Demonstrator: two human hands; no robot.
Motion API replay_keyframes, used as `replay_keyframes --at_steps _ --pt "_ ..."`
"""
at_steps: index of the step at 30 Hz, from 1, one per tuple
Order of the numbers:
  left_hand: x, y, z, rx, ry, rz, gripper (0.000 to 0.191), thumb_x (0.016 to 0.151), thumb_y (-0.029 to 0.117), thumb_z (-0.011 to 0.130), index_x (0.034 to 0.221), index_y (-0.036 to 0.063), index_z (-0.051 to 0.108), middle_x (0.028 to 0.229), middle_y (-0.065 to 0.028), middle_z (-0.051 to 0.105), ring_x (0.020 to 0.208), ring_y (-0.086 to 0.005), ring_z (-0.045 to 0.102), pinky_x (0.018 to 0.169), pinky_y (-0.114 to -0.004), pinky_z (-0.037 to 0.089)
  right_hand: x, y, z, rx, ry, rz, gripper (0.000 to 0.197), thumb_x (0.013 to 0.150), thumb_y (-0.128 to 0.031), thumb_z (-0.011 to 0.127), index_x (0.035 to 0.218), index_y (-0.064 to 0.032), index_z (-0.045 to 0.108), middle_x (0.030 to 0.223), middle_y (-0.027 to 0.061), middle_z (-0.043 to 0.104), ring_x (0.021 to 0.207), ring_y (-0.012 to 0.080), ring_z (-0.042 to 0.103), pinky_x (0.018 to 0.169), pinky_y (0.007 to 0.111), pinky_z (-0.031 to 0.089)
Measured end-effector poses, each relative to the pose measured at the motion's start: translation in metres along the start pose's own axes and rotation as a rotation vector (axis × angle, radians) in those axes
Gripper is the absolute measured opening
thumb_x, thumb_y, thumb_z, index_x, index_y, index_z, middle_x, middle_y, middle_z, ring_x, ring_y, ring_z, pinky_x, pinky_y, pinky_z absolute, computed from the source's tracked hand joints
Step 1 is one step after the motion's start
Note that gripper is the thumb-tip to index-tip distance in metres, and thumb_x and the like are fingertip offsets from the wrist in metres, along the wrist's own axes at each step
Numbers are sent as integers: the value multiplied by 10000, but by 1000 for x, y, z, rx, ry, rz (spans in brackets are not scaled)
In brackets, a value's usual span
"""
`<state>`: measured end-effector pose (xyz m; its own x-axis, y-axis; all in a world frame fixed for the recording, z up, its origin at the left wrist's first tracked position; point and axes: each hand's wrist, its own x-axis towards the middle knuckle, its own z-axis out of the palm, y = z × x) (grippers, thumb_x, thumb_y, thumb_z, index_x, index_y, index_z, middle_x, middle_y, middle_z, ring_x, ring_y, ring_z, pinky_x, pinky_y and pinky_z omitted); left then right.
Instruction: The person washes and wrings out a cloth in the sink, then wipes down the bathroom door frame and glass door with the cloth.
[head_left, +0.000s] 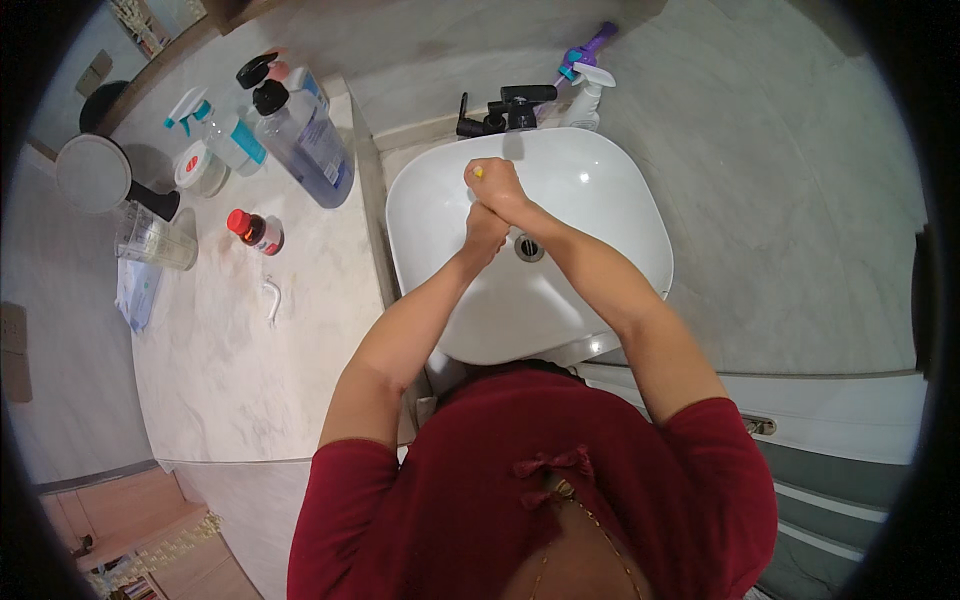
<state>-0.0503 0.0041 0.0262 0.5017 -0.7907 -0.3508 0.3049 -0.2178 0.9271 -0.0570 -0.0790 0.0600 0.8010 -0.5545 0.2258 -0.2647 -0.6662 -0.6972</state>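
Above the white washbasin, my right hand is closed in a fist. A small yellow thing pokes out at the thumb side of that fist; the rest of it is hidden, so its kind is unclear. My left hand presses up against the heel and wrist of the right one, its fingers curled. Whether the left palm holds anything cannot be seen. Just right of the hands lies the metal drain. Beyond them stands a black faucet at the basin's back edge.
A white spray bottle and a purple-handled tool stand behind the basin. On the left counter are a large pump bottle, a red-capped bottle, a clear measuring cup, a round mirror and a white hook-shaped piece.
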Motion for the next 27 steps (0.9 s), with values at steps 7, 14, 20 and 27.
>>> replay_keyframes --at_steps 7,14,20,27 --pt "20 -63 -12 166 222 620 223 799 183 600 977 48 598 885 -76 630 828 -194 603 668 -326 466 -7 -9 24 -342 -123 49 187 750 -112 499 775 -101 684 828 187 645 771 366 628 721 440 509" --pt "-3 -28 9 377 165 673 207 799 155 567 969 40 597 914 -109 647 860 -251 610 678 -373 459 -8 -7 1 -428 -1 169 182 736 -107 514 783 -61 684 837 214 643 798 374 634 735 435 513" --pt "-9 -27 19 547 134 498 240 823 224 558 919 7 594 859 -138 644 806 -247 609 642 -375 454 -26 -20 -18 -444 88 267 175 744 -125 521 782 -47 672 824 226 638 781 390 626 739 443 504" --pt "-38 -10 41 420 -47 466 231 827 222 560 909 10 598 811 -106 624 760 -197 579 633 -363 450 -48 -8 -40 -448 147 319 197 760 -125 510 800 -21 672 853 235 637 813 392 628 741 445 506"
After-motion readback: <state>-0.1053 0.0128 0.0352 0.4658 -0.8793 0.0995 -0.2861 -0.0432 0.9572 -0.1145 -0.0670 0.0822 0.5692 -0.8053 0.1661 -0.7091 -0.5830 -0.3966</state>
